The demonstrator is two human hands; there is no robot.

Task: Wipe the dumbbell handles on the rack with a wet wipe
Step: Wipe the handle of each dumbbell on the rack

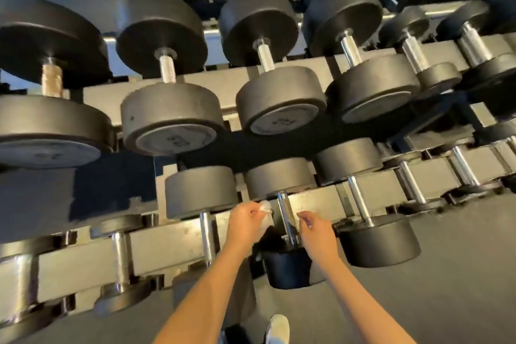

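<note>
From the head view, the left hand (245,219) pinches a crumpled white wet wipe (265,208) at its curled fingertips, just left of the chrome handle (285,216) of a black dumbbell (289,269) on the lower tier. The right hand (315,229) sits just right of that handle, fingers curled; whether it holds anything cannot be told. The grey two-tier rack (167,241) carries larger dumbbells above, and stands on a grey floor (460,274). A white shoe (277,328) shows below.
</note>
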